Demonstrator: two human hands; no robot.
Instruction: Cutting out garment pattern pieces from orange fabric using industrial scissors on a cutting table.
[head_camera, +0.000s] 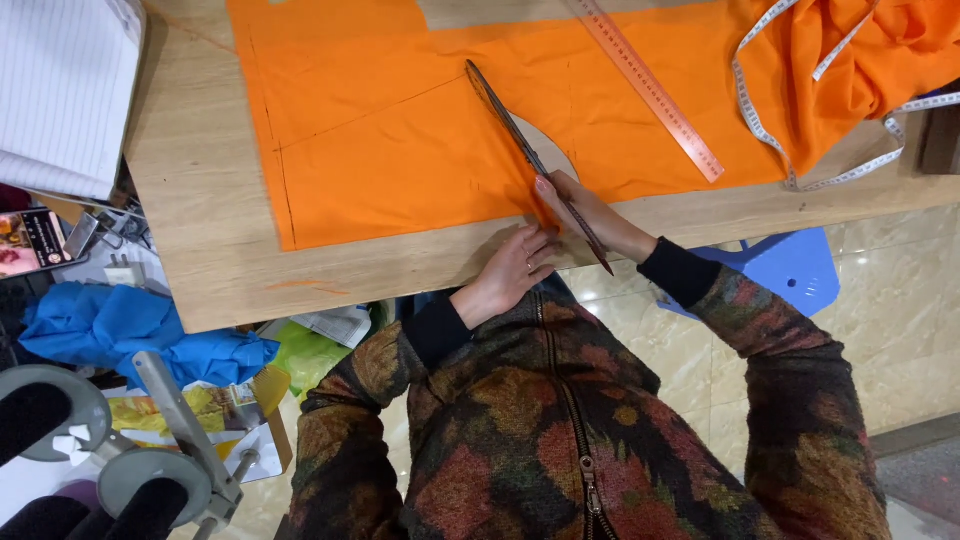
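A sheet of orange fabric (400, 140) lies flat on a light wooden table (200, 200), with thin marked lines on it. A long, dark curved ruler (510, 125) lies slanted across the fabric and sticks out past its near edge. My right hand (590, 215) grips the ruler's lower part at the fabric's near edge. My left hand (512, 270) rests just beside it at the table's front edge, with its fingertips touching the fabric's edge and nothing held.
An orange straight ruler (650, 90) and a white measuring tape (790, 140) lie on the fabric at the right, beside bunched orange cloth (880, 50). White lined paper (60, 90) sits far left. Blue cloth (120, 330), metal machine parts (170, 440) and a blue stool (790, 265) are below the table.
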